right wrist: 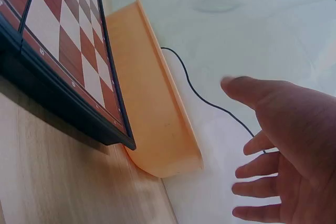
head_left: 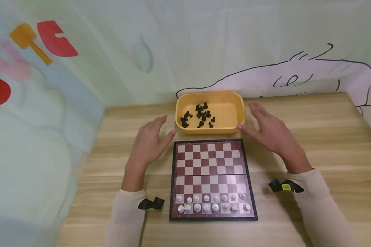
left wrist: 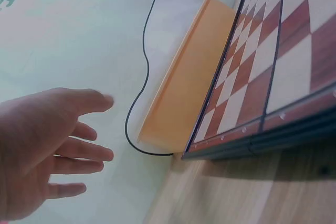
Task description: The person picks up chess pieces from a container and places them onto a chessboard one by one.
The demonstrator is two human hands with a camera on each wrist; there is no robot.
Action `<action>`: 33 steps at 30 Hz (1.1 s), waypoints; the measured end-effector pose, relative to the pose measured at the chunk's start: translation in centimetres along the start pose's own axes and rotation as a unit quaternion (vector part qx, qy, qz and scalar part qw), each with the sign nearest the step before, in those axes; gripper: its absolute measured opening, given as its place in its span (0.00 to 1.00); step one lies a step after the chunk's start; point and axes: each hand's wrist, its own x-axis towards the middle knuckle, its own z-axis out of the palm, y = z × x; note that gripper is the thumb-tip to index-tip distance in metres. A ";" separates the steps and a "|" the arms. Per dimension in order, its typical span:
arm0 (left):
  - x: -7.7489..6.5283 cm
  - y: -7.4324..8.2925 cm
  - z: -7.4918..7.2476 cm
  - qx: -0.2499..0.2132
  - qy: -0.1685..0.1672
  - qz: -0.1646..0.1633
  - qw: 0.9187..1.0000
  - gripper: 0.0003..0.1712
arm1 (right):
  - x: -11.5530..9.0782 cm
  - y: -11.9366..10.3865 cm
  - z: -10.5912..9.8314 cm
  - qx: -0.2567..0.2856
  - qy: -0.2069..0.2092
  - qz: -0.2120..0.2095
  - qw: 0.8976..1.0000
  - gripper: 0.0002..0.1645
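Observation:
A yellow-orange plastic tub (head_left: 225,115) stands at the back of the table, with several black chess pieces (head_left: 204,115) lying loosely inside. In front of it lies an unfolded chessboard (head_left: 208,159), brown and white with a black edge. White chess pieces (head_left: 206,203) stand in two rows along its near side. My left hand (head_left: 149,142) hovers left of the tub and board, fingers spread, holding nothing. On the other side my right hand (head_left: 270,130) is held beside the tub's right end, fingers extended and nothing in them. Both wrist views show loose, empty fingers apart from the tub.
The wooden table (head_left: 321,137) extends to both sides of the board. A pale cloth wall with printed drawings (head_left: 266,75) rises right behind the tub and along the left. Black straps with small cameras (head_left: 154,203) sit on both wrists.

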 end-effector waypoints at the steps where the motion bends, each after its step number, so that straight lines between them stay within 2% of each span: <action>1: 0.2 0.1 0.0 -0.003 0.009 -0.001 1.000 0.37 | 0.0 -0.1 0.0 0.002 0.006 0.000 1.000 0.53; 3: 0.7 0.4 0.0 -0.004 0.018 -0.004 1.000 0.33 | 0.1 -0.2 0.1 0.007 0.021 -0.003 1.000 0.49; 6: 1.4 0.6 0.4 0.005 0.010 0.002 1.000 0.30 | 0.1 -0.2 0.8 0.002 0.046 0.000 0.999 0.44; 13: 3.6 1.5 1.3 0.022 -0.004 0.058 0.998 0.23 | 0.2 -0.1 2.1 -0.004 0.108 -0.005 0.994 0.26; 16: 4.7 1.7 1.6 0.035 -0.019 0.066 0.997 0.21 | 0.3 -0.1 2.7 0.008 0.116 -0.009 0.993 0.22; 23: 7.1 1.8 2.3 0.089 -0.054 0.072 0.992 0.18 | 0.3 0.0 3.6 0.010 0.119 -0.010 0.993 0.23; 33: 9.5 0.9 3.6 0.108 -0.102 0.070 0.986 0.13 | 0.5 0.3 4.0 -0.001 0.117 -0.006 0.993 0.28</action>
